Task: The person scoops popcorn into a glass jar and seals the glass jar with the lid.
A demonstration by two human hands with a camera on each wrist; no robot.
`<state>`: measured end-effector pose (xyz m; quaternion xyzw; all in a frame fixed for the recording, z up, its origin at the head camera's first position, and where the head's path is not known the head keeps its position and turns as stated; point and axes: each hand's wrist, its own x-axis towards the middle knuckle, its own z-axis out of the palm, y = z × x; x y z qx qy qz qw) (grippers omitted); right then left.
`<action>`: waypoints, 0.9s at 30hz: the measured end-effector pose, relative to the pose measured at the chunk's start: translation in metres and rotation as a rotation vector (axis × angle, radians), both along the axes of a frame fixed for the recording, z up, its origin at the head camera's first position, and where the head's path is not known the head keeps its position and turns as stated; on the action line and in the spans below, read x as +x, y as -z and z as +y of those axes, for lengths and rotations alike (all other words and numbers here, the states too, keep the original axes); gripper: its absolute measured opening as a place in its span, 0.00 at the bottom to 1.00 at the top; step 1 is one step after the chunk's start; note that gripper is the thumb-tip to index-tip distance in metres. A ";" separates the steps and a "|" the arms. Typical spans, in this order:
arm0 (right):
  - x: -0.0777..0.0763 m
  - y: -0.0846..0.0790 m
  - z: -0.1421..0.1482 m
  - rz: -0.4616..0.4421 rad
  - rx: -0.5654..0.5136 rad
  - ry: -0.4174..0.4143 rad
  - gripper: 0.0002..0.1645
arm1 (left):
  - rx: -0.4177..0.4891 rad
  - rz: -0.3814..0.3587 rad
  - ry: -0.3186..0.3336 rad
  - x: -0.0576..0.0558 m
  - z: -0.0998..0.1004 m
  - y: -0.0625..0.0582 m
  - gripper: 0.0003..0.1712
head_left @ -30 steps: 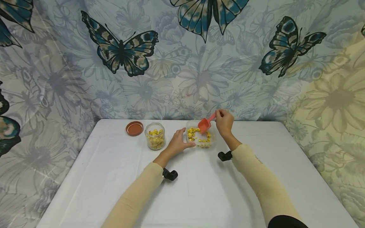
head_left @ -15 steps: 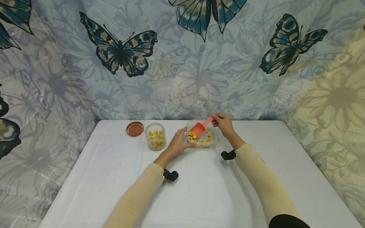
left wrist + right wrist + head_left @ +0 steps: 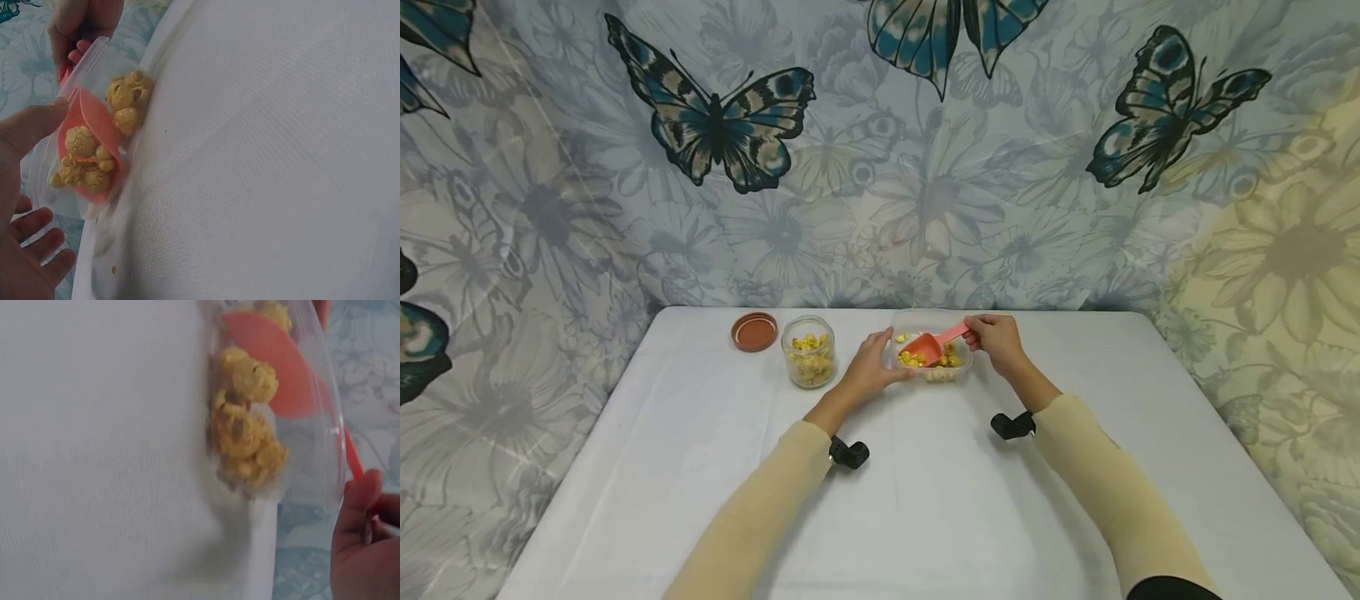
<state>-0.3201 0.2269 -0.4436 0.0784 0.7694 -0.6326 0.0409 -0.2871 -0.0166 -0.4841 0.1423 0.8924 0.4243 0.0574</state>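
Pinching coral-red plastic scoop [image 3: 931, 346] in right hand [image 3: 997, 342]; touching clear plastic tub [image 3: 310, 453] at eight o'clock with wide-spread left hand [image 3: 867, 370]; risking spilt yellow knobbly popcorn [image 3: 81, 142] by overtilting.

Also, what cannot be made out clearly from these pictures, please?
Head view: gripped end of the red scoop, hidden by the right hand.
Head view: number of popcorn pieces in the glass jar; they overlap.
Left wrist view: much of the left hand, cut off by the left edge.
Right wrist view: most popcorn in the scoop, hidden by its wall.
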 end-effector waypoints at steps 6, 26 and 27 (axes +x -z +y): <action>0.003 -0.005 -0.007 -0.110 -0.050 0.128 0.22 | 0.012 -0.004 -0.001 -0.002 -0.001 -0.002 0.56; -0.007 -0.011 0.008 -0.319 -0.247 0.139 0.09 | -0.024 -0.031 -0.003 0.000 0.000 -0.003 0.56; -0.007 -0.011 0.009 -0.317 -0.245 0.139 0.09 | -0.025 -0.031 -0.005 0.000 0.000 -0.003 0.55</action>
